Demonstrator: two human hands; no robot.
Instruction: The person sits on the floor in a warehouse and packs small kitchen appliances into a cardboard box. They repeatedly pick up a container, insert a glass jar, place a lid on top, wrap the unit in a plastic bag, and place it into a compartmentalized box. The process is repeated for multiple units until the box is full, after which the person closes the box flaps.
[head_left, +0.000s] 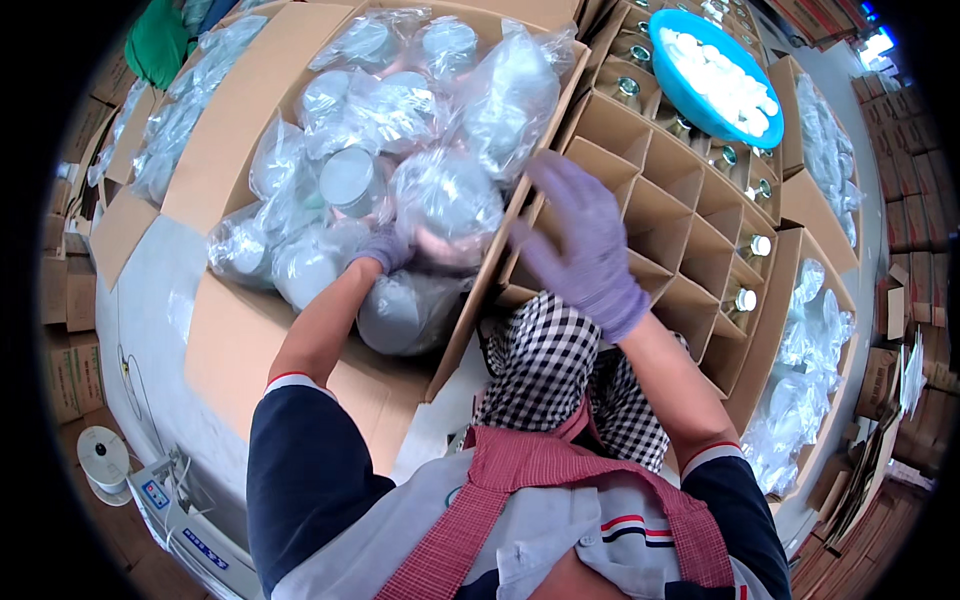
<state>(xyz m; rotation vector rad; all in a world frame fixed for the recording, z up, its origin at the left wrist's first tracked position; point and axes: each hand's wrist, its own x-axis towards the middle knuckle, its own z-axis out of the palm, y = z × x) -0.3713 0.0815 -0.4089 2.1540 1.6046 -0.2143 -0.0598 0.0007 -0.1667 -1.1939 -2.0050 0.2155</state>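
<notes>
Bagged containers point(448, 195), left hand point(388, 248) partly hidden among them, right hand point(585, 240) blurred

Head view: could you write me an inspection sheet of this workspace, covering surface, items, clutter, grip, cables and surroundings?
Surface: pale floor, showing at left.
Job's things: open box of bagged containers; divided carton at its right, with two white-capped bottles; blue bowl of white pieces beyond.
Clutter: green bundle, upper left.
Grip: left hand among the containers, hold unclear; right hand spread over the carton, slightly blurred.
Cables: thin line on the floor, probably a cable.
Surroundings: stacked boxes at right; white reel and machine, lower left.
</notes>
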